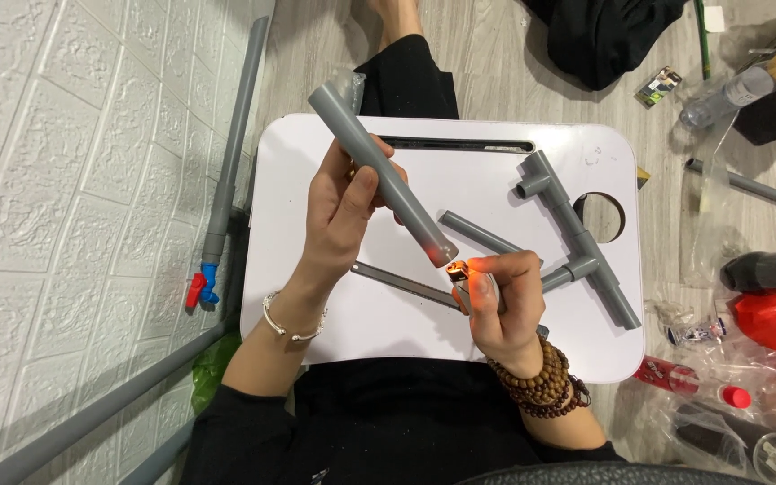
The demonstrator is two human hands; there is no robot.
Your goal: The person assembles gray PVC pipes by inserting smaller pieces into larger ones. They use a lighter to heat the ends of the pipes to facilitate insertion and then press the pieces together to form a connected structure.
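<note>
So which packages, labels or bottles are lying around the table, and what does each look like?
Small flat packet: floor beyond the table, dark with colour patches.
Clear plastic bottle: top right, lying down, blue cap.
Red can: floor by the table's near right corner.
Dark bottle: right edge, red label.

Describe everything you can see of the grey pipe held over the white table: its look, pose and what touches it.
The grey pipe is a straight, matte tube that looks like plastic, open at its upper end. It slants from upper left to lower right above the white table. The left hand wraps its middle. Its lower end glows orange over the flame of a lighter held by the right hand.
</note>
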